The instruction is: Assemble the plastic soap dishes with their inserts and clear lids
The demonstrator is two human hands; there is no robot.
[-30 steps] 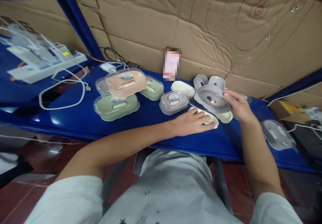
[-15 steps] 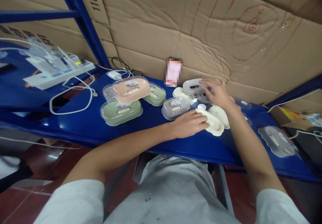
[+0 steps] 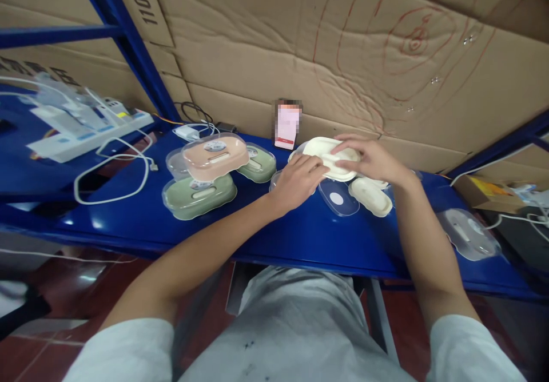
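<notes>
A cream oval tray [image 3: 325, 143] with a shaped hollow is tilted between my two hands. My left hand [image 3: 301, 177] grips its near left edge with curled fingers. On its right side, the thumb and fingers of my right hand [image 3: 373, 158] pinch the rim. Just below lies a clear oval cover [image 3: 340, 200] with a round white label. Beside it rests a smaller cream oval piece [image 3: 372, 197]. What lies beneath the held tray is mostly hidden by it and my hands.
Left of my hands, a pink clear-covered box [image 3: 217, 156] rests above a green one [image 3: 201, 196]; another green box [image 3: 259, 163] is behind. A phone [image 3: 287, 124] leans on the cardboard. A grey covered box [image 3: 469, 234] lies right, a power strip [image 3: 90, 136] far left.
My left hand has risen from the table with the cream tray and moved back. My right hand no longer holds the grey oval piece and now grips the cream tray.
</notes>
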